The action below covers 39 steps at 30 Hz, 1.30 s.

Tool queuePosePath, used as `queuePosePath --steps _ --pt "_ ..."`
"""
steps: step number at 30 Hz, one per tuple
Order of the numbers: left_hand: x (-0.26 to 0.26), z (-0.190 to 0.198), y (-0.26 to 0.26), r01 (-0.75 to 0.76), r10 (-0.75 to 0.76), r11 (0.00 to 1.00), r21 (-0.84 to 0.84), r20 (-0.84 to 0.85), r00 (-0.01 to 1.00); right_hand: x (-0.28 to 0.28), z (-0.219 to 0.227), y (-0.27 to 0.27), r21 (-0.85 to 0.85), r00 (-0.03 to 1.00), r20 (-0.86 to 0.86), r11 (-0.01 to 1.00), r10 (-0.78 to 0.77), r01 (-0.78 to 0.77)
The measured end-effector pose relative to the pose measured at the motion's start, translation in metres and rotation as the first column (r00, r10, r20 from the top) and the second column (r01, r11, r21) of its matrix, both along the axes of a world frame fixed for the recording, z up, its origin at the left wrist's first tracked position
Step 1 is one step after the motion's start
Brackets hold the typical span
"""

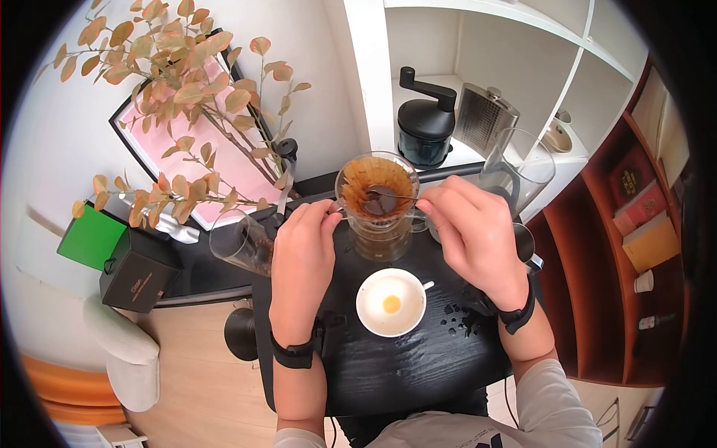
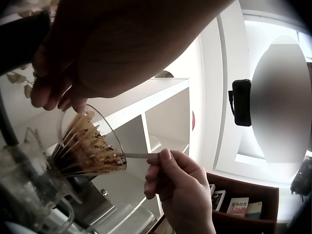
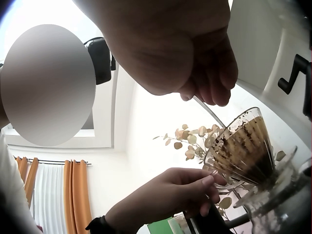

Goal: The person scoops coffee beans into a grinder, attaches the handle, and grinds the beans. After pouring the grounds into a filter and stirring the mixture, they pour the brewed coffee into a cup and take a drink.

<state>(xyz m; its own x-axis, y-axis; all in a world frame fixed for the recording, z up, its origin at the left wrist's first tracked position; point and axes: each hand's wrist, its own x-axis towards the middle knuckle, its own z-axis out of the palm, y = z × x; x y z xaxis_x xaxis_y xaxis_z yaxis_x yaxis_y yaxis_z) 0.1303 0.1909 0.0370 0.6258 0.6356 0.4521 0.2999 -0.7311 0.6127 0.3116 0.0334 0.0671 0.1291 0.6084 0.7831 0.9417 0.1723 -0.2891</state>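
A glass coffee dripper (image 1: 345,179) with a brown-stained paper filter (image 1: 388,170) sits on a glass carafe (image 1: 379,243). Dark wet coffee grounds (image 1: 381,201) fill the filter's bottom. My left hand (image 1: 302,257) pinches the dripper's small side handle, seen closer in the right wrist view beside the glass cone (image 3: 246,151). From the other side, my right hand (image 1: 474,235) pinches a slim metal spoon (image 2: 141,155) between thumb and fingers. The spoon reaches over the rim into the filter, its far end hidden. A white cup (image 1: 390,302) stands in front of the carafe.
Water drops (image 1: 461,321) lie on the black table (image 1: 418,373) right of the cup. Glass vessels (image 1: 239,240) stand at both sides. Behind are a hand grinder (image 1: 426,123) and a steel flask (image 1: 485,112) on the white shelf. Leafy branches (image 1: 224,112) lean at left.
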Motion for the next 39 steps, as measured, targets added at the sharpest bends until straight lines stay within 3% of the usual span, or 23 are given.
queuePosePath --steps 5,7,11,16,21,28,31,36,39 --pt "0.0 -0.001 0.001 0.015 -0.014 0.998 0.054 -0.019 1.0 -0.001 0.0 0.002 0.061 1.0 -0.021 0.998 0.007 -0.006" --pt "0.002 0.001 -0.001 -0.012 0.012 0.999 -0.03 0.01 1.0 -0.001 0.0 0.003 0.077 0.999 -0.038 0.997 0.007 -0.004" --pt "0.002 0.003 -0.002 -0.02 0.019 0.997 -0.074 -0.008 1.0 -0.001 -0.001 0.001 0.055 0.999 0.032 0.999 -0.002 0.0" --pt "0.001 0.001 0.001 0.009 -0.009 0.999 0.036 -0.012 1.0 -0.004 0.002 -0.002 0.04 0.997 0.081 0.999 0.003 -0.006" --pt "0.001 0.004 -0.003 0.006 -0.006 1.0 -0.021 -0.012 1.0 -0.002 0.005 -0.007 -0.054 0.988 0.15 0.998 0.035 -0.027" --pt "0.0 -0.002 0.003 0.007 -0.006 0.998 0.069 -0.018 1.0 0.003 0.004 -0.005 -0.004 0.992 0.128 1.0 0.013 -0.013" --pt "0.001 0.003 -0.002 -0.015 0.015 0.999 -0.034 -0.006 1.0 0.001 0.003 -0.004 0.009 0.992 0.125 1.0 0.013 -0.014" --pt "0.0 0.003 -0.003 -0.021 0.021 1.0 -0.019 -0.012 1.0 -0.002 0.006 -0.007 -0.054 0.988 0.152 0.998 0.038 -0.03" --pt "0.0 0.003 -0.004 -0.022 0.022 1.0 -0.006 -0.017 1.0 0.001 0.007 -0.007 -0.01 0.99 0.141 1.0 0.018 -0.016"
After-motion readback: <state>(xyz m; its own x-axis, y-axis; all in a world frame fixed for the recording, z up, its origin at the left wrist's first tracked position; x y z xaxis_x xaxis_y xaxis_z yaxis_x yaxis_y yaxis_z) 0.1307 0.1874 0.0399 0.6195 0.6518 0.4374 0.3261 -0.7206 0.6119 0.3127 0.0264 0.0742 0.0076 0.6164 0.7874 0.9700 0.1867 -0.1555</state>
